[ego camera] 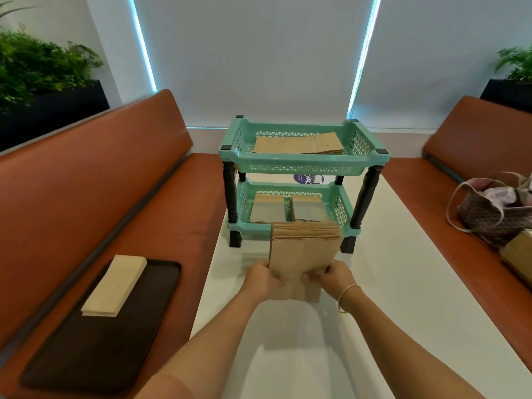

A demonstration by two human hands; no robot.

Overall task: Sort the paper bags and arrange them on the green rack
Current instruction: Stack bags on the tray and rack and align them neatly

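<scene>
- Here, the white table [388,283] runs between two orange-brown benches, with bare surface to the right of the hands and in front of the rack.
- The green rack [302,161], two tiers on dark posts, stands toward the far end of the table; flat brown bags [299,144] lie in its upper tray, and two more stacks sit side by side in the lower tray.
- On the left bench, a black tray [115,341] carries a pale stack of bags [115,286].
- The stack of brown paper bags [303,254] is upright between both hands, its stepped top edges just before the lower tray.
- The left hand [263,279] and the right hand [334,277] each grip its lower sides.
</scene>
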